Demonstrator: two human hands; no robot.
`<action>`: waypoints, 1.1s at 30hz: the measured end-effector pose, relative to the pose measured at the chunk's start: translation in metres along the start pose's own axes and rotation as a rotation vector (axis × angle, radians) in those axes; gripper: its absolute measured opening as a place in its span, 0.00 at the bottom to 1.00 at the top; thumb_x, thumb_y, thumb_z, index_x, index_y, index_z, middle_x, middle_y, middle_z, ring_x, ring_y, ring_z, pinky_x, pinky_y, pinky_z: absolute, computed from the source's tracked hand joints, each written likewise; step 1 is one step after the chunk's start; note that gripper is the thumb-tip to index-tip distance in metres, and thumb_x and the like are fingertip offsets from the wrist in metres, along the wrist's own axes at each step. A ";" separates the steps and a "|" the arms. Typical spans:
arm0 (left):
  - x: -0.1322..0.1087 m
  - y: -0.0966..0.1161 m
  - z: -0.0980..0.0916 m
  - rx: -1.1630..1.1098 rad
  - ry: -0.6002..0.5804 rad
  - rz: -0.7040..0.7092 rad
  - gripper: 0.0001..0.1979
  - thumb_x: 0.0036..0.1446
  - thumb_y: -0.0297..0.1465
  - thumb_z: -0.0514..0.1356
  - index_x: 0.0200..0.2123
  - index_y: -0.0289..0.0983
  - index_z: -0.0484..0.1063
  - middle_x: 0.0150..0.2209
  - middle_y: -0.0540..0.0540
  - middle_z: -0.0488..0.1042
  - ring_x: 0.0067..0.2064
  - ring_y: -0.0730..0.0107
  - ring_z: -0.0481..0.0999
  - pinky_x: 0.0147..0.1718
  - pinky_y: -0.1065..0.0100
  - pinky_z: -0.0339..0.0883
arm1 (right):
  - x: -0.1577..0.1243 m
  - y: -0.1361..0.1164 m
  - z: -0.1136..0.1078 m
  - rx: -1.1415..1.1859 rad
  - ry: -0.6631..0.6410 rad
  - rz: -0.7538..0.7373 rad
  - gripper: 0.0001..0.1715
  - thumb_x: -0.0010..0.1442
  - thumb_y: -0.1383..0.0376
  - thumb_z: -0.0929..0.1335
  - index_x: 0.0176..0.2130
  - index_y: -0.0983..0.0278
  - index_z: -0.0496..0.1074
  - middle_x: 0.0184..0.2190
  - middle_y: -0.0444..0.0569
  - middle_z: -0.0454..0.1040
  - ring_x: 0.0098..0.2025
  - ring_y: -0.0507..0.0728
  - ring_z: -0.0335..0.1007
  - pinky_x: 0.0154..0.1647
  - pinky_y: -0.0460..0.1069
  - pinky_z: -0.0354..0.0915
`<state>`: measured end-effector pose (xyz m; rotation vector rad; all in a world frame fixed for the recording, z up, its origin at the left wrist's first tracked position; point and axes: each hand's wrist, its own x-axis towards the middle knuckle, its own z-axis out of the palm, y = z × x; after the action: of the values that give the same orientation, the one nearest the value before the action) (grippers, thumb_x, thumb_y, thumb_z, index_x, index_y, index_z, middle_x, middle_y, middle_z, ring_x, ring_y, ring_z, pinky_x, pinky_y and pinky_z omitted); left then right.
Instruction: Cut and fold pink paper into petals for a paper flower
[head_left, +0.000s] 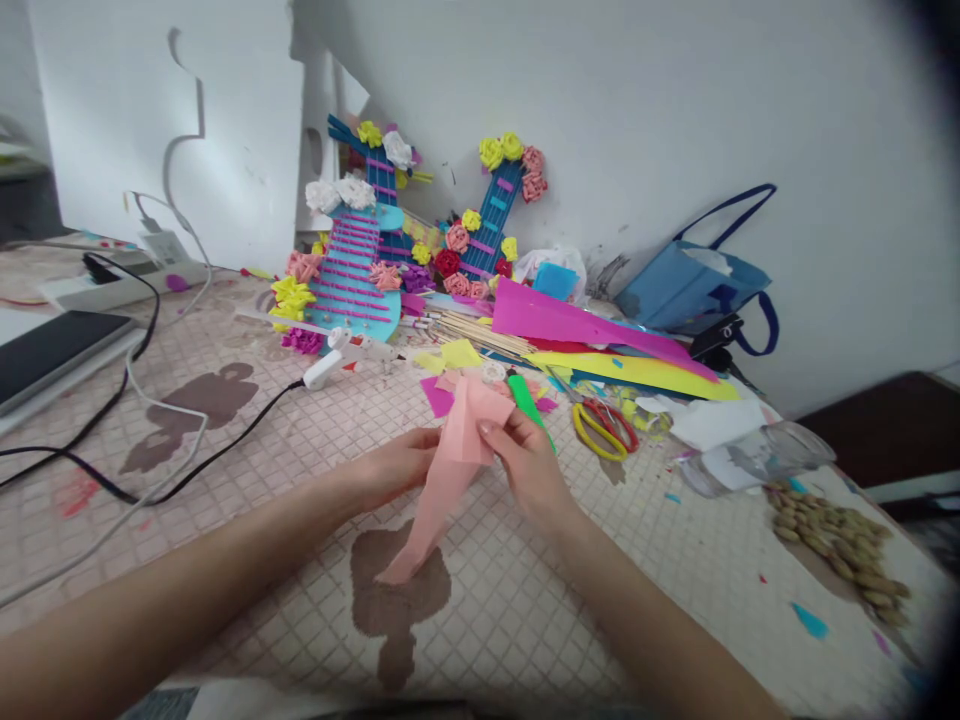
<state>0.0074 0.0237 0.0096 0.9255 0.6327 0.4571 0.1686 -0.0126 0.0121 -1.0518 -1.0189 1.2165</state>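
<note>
Both my hands hold a long strip of pink paper (450, 470) over the middle of the table. My left hand (401, 462) grips its left edge with fingers closed. My right hand (529, 455) pinches the upper right part between thumb and fingers. The strip's lower end trails down toward me and rests on the tablecloth. A green pen-like stick (525, 398) lies just behind my right hand; whether the hand touches it is unclear.
A white glue gun (352, 352) with a black cord lies behind my hands. Yellow-handled scissors (604, 425), coloured paper sheets (592, 335), blue craft pieces with paper flowers (360, 275), a blue bag (686, 285), a clear container (757, 455) and peanuts (832, 545) crowd the table.
</note>
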 end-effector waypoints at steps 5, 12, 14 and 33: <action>0.007 0.003 -0.008 0.040 0.187 0.113 0.28 0.51 0.54 0.58 0.37 0.33 0.75 0.34 0.41 0.77 0.37 0.63 0.75 0.37 0.65 0.66 | 0.003 0.003 -0.007 -0.161 0.031 -0.016 0.12 0.52 0.59 0.71 0.38 0.61 0.74 0.26 0.42 0.72 0.27 0.52 0.63 0.27 0.46 0.61; -0.002 0.009 -0.007 0.291 0.211 0.158 0.18 0.46 0.42 0.68 0.30 0.31 0.74 0.27 0.48 0.73 0.27 0.74 0.68 0.26 0.73 0.58 | 0.003 0.011 -0.006 -0.155 0.006 -0.015 0.12 0.53 0.58 0.71 0.36 0.61 0.72 0.24 0.41 0.69 0.24 0.51 0.61 0.24 0.46 0.59; -0.003 0.011 -0.007 0.295 0.220 0.163 0.17 0.46 0.41 0.67 0.28 0.31 0.74 0.26 0.49 0.72 0.26 0.75 0.67 0.25 0.73 0.57 | 0.004 0.012 -0.007 -0.136 -0.011 -0.011 0.12 0.53 0.58 0.71 0.37 0.60 0.72 0.23 0.40 0.67 0.25 0.51 0.61 0.24 0.46 0.60; 0.002 0.021 -0.015 0.341 0.356 0.418 0.15 0.49 0.39 0.66 0.30 0.33 0.69 0.28 0.50 0.70 0.30 0.74 0.70 0.31 0.71 0.64 | 0.000 0.016 -0.004 -0.137 -0.123 0.082 0.15 0.52 0.56 0.72 0.38 0.61 0.73 0.30 0.44 0.74 0.31 0.54 0.67 0.29 0.47 0.62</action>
<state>-0.0031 0.0448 0.0202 1.3244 0.8598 0.9201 0.1688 -0.0119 -0.0043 -1.1458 -1.1772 1.3053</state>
